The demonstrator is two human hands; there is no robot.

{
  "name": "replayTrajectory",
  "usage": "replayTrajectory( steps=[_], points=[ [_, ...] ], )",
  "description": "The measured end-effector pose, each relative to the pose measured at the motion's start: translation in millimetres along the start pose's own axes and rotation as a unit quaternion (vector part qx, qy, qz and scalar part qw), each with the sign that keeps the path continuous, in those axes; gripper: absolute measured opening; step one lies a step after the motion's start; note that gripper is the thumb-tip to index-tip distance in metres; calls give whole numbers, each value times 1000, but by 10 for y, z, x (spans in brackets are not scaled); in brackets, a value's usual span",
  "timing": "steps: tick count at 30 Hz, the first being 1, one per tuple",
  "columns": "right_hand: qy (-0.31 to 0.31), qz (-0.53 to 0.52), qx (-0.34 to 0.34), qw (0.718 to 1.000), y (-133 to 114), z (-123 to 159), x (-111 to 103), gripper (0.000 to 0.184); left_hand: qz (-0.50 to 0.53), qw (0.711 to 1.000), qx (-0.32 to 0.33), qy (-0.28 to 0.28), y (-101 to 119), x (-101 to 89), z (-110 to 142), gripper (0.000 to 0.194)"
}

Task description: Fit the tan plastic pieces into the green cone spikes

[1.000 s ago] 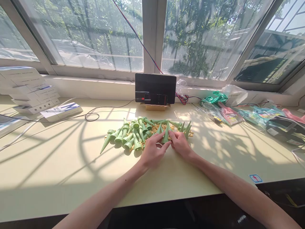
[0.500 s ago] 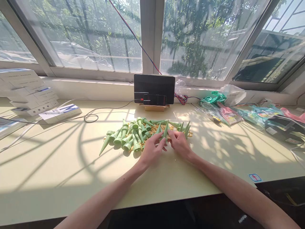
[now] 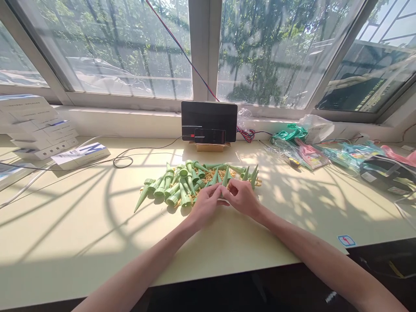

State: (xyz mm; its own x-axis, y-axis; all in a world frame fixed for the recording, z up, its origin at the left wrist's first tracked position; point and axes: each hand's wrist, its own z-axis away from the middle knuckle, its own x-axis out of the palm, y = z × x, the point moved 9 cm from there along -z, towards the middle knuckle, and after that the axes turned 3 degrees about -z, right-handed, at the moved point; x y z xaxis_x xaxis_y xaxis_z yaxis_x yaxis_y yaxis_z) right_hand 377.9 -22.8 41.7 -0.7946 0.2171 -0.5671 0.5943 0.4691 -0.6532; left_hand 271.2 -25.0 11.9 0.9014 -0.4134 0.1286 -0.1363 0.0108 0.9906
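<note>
My left hand (image 3: 205, 203) is closed round a green plant watering spike (image 3: 225, 177), whose pointed end rises above the fingers. Its lower part is hidden by both hands. My right hand (image 3: 243, 197) meets the left one with thumb and forefinger pinched together; whatever lies in that pinch is covered. Just beyond the hands lies a heap of small tan pegs (image 3: 208, 177). Left of them several green spikes (image 3: 172, 197) with wide ribbed collars lie piled together. To the right, a few spikes (image 3: 253, 175) stand point up beside my right hand.
A black tablet (image 3: 209, 115) and a phone (image 3: 209, 136) lean on a cardboard stand at the window. White boxes (image 3: 39, 125) are stacked at the left, with cables (image 3: 123, 161) nearby. Plastic bags (image 3: 312, 154) and a black case (image 3: 386, 173) lie at the right.
My right hand has moved slightly left and in against my left hand. Its fingers have closed in at the lower end of the spike, which is now more covered.
</note>
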Motion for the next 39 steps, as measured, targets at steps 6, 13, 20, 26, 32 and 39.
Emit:
replayTrajectory(
  steps=[6,13,20,26,32,39],
  points=[
    [-20,43,-8,999,-35,17,26,33,11,999,-24,-18,-28,32,18,36],
    [-37,68,-34,996,-126,13,34,32,46,997,-45,-31,-72,52,26,37],
    [-40,65,-32,997,-119,14,35,33,47,997,-50,-36,-84,56,27,35],
    [-45,66,-26,996,-84,7,44,32,45,997,-49,-31,-73,58,29,36],
    [-46,68,-25,996,-66,10,51,31,33,998,-45,-27,-66,54,26,38],
    [-48,61,-13,997,-54,10,54,32,30,999,-39,-21,-70,32,22,37]
  ],
)
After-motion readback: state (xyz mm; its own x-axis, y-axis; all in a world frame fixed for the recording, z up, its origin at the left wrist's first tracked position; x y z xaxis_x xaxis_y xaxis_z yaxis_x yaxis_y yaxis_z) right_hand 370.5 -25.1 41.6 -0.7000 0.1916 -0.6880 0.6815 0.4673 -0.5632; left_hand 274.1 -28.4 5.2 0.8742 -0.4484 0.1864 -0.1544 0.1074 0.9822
